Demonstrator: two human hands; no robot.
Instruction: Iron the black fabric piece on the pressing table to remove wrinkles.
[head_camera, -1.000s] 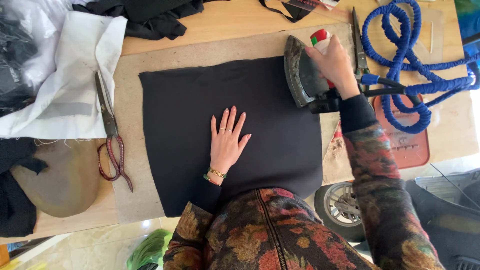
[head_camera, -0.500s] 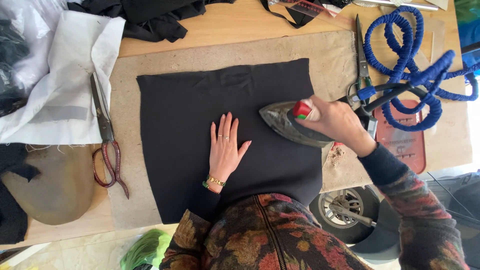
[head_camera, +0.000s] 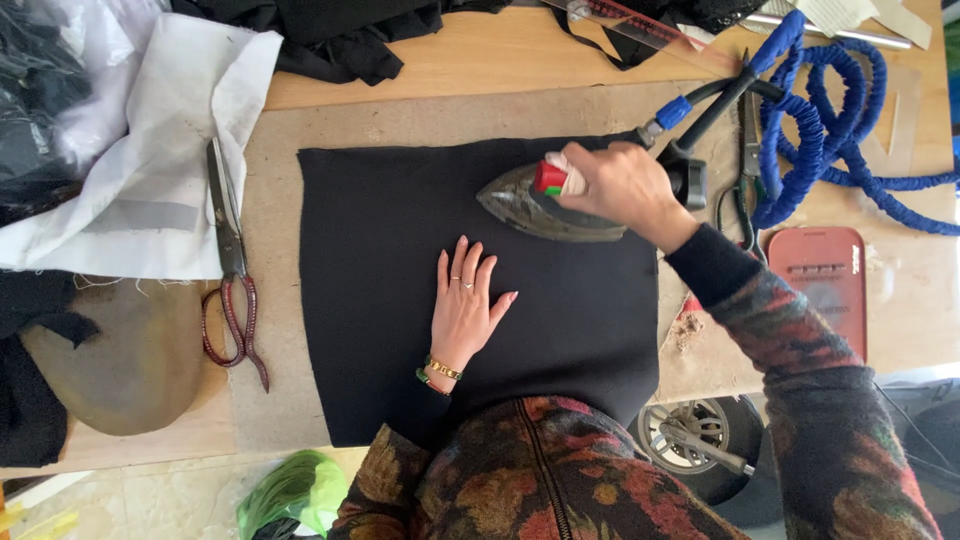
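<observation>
While the head camera looks straight down on the wooden bench (head_camera: 480, 60), a square of black cloth (head_camera: 380, 330) lies flat on a brown pressing board (head_camera: 270, 220) in the middle of it, its near edge at the person's body. The right hand (head_camera: 620, 185) is clamped around the handle of a steam iron (head_camera: 545, 205), whose dark soleplate rests on the upper right part of the cloth with its tip pointing left; a red knob shows just beside the thumb. The left hand (head_camera: 465, 305) lies open and flat on the cloth below the iron, fingers spread and pointing to the far edge, with rings on two fingers and bracelets at the wrist; the two hands are apart. From the back of the iron a black hose leads to a coiled blue hose (head_camera: 830, 130) at the bench's far right corner. Near the right edge lies a flat red rectangular plate (head_camera: 815, 280) with rounded corners and small slots; I cannot tell what it is. Tailor's shears with dark red handles (head_camera: 230, 270) lie along the board's left edge, blades pointing to the far side, partly on a white cloth (head_camera: 150, 170) that covers the left end of the bench. More black fabric (head_camera: 350, 30) is heaped at the far edge. A clear ruler (head_camera: 640, 25) lies slantwise at the far edge toward the right.
</observation>
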